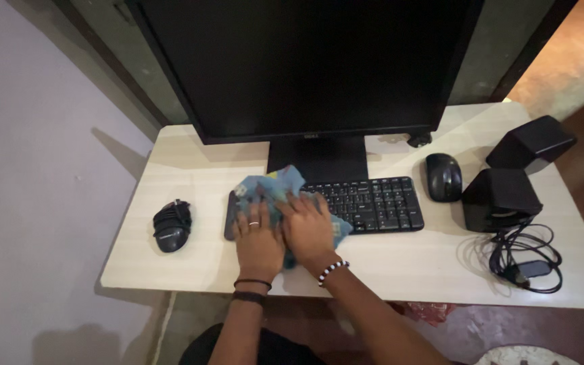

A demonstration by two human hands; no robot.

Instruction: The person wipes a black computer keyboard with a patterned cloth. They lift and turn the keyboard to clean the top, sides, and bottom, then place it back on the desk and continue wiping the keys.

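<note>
Both hands lie flat, side by side, pressing a blue patterned cloth (275, 192) onto the left end of the black keyboard (366, 203). The left hand (257, 233) has its fingers spread a little and rests on top of the cloth, and the right hand (309, 226) lies just beside it, fingers stretched out over the cloth and the keys; neither hand is closed around anything. The keyboard sits in the middle of the pale wooden tabletop (400, 263), right in front of the stand of the big black monitor (305, 64). To wipe well here, I think the hands should press softly, so the keys do not get pushed hard or pop off, and move in short strokes along the rows. It would help to keep the cloth bunched under the palms so it does not slip away. The keyboard may slide back toward the stand, so one hand could hold it steady. A black mouse (443, 176) lies to the right, another dark mouse (172, 226) lies to the left, and two black speakers (508, 182) with tangled cables (525, 260) are well apart from the hands
</note>
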